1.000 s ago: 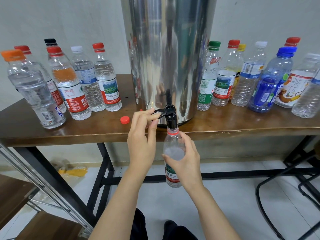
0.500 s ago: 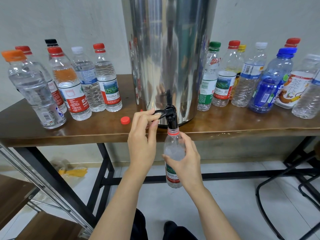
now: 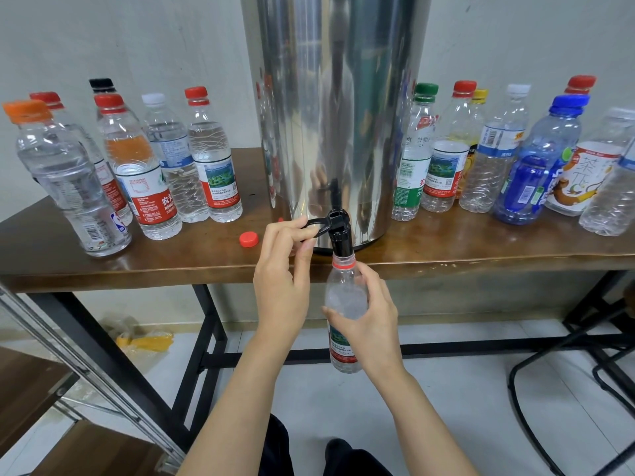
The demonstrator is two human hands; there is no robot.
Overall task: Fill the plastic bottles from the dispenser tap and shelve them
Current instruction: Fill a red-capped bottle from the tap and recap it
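Black lever (image 3: pixel 318 224): the left hand's (image 3: pixel 283 280) fingers (image 3: pixel 292 231) are curled round its loop, pinching it at the tap.
Clear bottle (image 3: pixel 345 297): the right hand (image 3: pixel 372 321) is wrapped round its middle and grasps it upright just below the table edge, with its open mouth right up against the black spout (image 3: pixel 341 240).
Water level: I judge this one to be mid-fill. The plastic looks cloudy near the shoulder, but I cannot tell how high the water stands.
Red cap (image 3: pixel 248 239): it lies loose on the table (image 3: pixel 481 257), just left of the left hand, and is likely this bottle's.
Steel dispenser (image 3: pixel 336 97): it stands mid-table, with the tap at its foot.
Left group (image 3: pixel 213 159): these bottles are capped and look full of water, so I take them as done.
Right group (image 3: pixel 494 156): these are capped too but look empty, some of them crumpled, and seem to be waiting their turn.
Wooden shelf (image 3: pixel 27 379): it sits low to the left.
Progress: roughly a third to a half looks filled. This bottle still needs capping, and the shelving looks to be still ahead, since the full bottles stand on the table.
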